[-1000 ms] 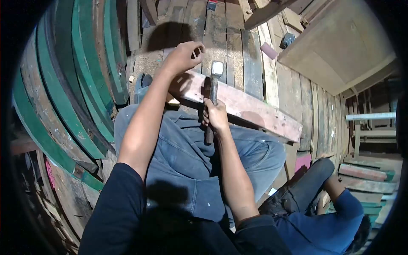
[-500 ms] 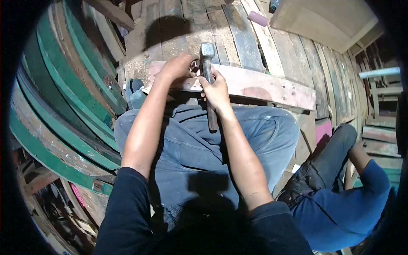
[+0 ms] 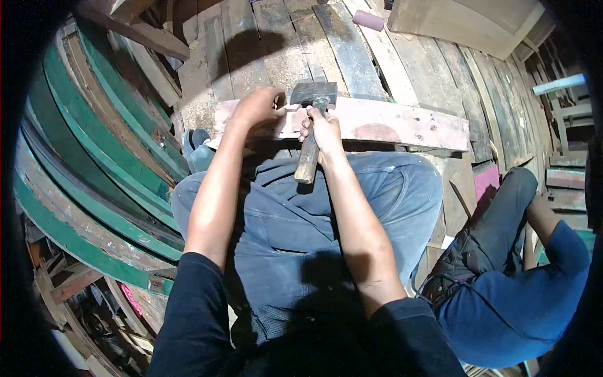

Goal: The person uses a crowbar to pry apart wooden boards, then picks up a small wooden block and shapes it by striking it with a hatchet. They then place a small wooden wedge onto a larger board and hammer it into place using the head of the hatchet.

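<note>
My right hand (image 3: pixel 325 133) is wrapped round the handle of a hammer (image 3: pixel 313 94). Its dark metal head lies crosswise over the board, and the worn wooden handle slants down towards my lap. A pale pinkish wooden board (image 3: pixel 414 131) stretches sideways in front of my crossed legs. Over the board's left part my left hand (image 3: pixel 256 108) is closed, fingers curled together close to the wood. Whatever those fingers pinch, if anything, is too small or hidden to name.
Curved green-painted wooden pieces (image 3: pixel 94 151) stand at my left. On the plank floor (image 3: pixel 352 47) ahead lies a purplish cylinder (image 3: pixel 368 20), near a wooden panel (image 3: pixel 461 25). A person in a blue top (image 3: pixel 509 301) sits close on my right.
The hammer has rotated in my right hand: its head now lies sideways, and the handle's end has swung left. My left hand remains over the board's left part. The view has shifted slightly.
</note>
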{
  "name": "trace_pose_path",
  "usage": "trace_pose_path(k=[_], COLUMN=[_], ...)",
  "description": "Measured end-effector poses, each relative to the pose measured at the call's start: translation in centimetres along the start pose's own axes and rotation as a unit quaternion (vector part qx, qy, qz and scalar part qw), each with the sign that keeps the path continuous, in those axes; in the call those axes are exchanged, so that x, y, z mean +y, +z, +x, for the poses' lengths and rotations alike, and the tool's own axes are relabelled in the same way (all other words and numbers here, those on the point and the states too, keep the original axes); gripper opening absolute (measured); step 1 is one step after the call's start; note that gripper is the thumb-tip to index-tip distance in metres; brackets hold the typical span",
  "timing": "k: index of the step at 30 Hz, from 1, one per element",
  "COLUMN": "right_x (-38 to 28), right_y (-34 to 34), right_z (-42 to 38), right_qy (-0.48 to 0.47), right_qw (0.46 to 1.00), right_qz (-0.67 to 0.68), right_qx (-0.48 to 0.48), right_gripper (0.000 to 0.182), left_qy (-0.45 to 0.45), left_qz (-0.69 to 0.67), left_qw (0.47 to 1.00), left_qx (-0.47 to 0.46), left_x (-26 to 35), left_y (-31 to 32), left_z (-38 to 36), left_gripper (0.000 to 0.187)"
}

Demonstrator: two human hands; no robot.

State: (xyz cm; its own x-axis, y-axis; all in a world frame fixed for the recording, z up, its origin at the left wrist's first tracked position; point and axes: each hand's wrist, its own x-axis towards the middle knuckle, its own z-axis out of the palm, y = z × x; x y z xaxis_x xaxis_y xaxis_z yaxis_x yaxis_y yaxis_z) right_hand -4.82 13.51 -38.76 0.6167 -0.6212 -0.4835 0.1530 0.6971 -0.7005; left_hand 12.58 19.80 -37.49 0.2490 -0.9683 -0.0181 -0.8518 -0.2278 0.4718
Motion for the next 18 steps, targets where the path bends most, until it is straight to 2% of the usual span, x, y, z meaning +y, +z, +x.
trace_pose_path(k=[1,3,5,6,8,10,11,12,13,14,16,17,18], right_x=[-0.1,-0.4,-1.1,-0.8,-0.8,-1.2,-1.2,-1.0,0.5,0.6,-1.8,-4.0,-4.4], right_y=[0.2,0.2,0.6,0.4,0.7,1.6,1.6,1.5,0.2,0.1,0.7,1.8,1.4], right_z=[0.1,-0.3,-1.2,-1.1,-1.2,-1.8,-2.0,-1.8,-0.6,-0.5,-2.5,-3.4,-3.2], right_qy=[0.008,0.017,0.025,0.04,0.041,0.068,0.092,0.068,-0.093,-0.251,-0.194,-0.103,-0.113], right_qw=[1.0,0.997,0.996,0.994,0.985,0.964,0.952,0.918,0.846,0.731,0.746,0.715,0.717], right_qz=[-0.023,-0.069,-0.085,-0.102,-0.156,-0.244,-0.266,-0.365,-0.5,-0.61,-0.623,-0.684,-0.685], right_qx=[0.011,0.013,-0.004,-0.01,-0.069,-0.079,-0.116,-0.138,-0.159,-0.173,-0.134,-0.098,-0.061], right_gripper=[0.012,0.013,0.014,0.015,0.016,0.018,0.024,0.03,0.033,0.035,0.037,0.04,0.038], left_qy=[-0.014,-0.028,-0.077,-0.047,-0.063,-0.025,-0.015,-0.006,-0.024,-0.032,-0.051,-0.042,-0.04], left_qz=[0.0,-0.026,-0.071,-0.127,-0.181,-0.244,-0.267,-0.29,-0.319,-0.317,-0.362,-0.353,-0.359], left_qw=[0.999,0.999,0.994,0.99,0.98,0.967,0.961,0.954,0.946,0.946,0.93,0.934,0.932], left_qx=[-0.029,0.002,0.002,0.025,0.057,0.063,0.069,0.074,0.044,0.053,0.04,0.035,0.029], left_x=[-0.6,-2.1,0.6,-0.4,0.6,-0.2,0.4,1.1,1.6,1.6,1.8,2.4,2.6], left_y=[-0.4,-1.1,-4.6,-4.9,-6.2,-6.0,-6.1,-6.2,-6.5,-6.0,-5.6,-5.8,-5.7], left_z=[0.4,0.1,-0.6,-0.7,-1.0,-0.8,-0.8,-0.9,-1.0,-0.8,-0.9,-0.9,-0.9], left_gripper=[0.023,0.023,0.02,0.018,0.017,0.019,0.019,0.018,0.018,0.018,0.019,0.02,0.02])
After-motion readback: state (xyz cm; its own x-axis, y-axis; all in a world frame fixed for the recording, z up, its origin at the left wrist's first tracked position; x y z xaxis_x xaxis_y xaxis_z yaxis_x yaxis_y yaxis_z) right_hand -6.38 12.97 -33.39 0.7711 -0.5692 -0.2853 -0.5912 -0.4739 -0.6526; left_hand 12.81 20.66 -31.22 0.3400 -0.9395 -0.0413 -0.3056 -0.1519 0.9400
